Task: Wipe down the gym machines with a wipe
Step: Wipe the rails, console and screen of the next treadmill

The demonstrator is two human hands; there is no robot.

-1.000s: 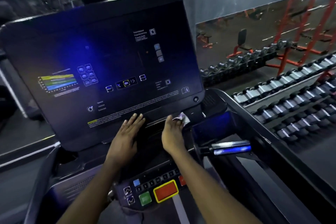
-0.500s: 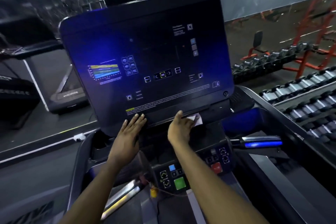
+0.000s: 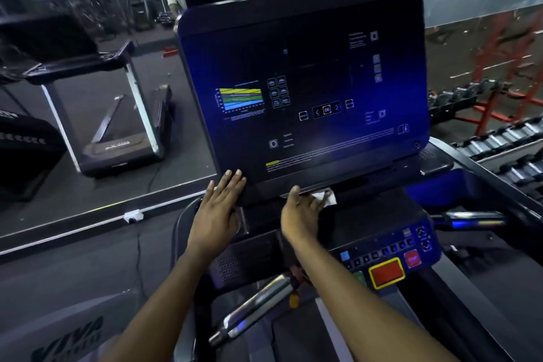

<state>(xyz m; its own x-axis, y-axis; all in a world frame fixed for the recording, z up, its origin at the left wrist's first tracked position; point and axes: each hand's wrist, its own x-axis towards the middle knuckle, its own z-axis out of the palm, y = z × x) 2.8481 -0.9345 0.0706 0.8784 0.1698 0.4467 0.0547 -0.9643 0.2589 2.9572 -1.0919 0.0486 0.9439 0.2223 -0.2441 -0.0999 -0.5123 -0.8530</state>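
Left hand [image 3: 216, 214] flat, fingers straight on lower-left corner of treadmill console [image 3: 308, 38]; right hand [image 3: 299, 214] fingers near-straight, pressing white wipe [image 3: 329, 198] against console's bottom edge.

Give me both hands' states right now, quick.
Left hand: open, flat on the lower left corner of the treadmill console.
Right hand: open, pressing the white wipe against the bottom edge of the treadmill console.
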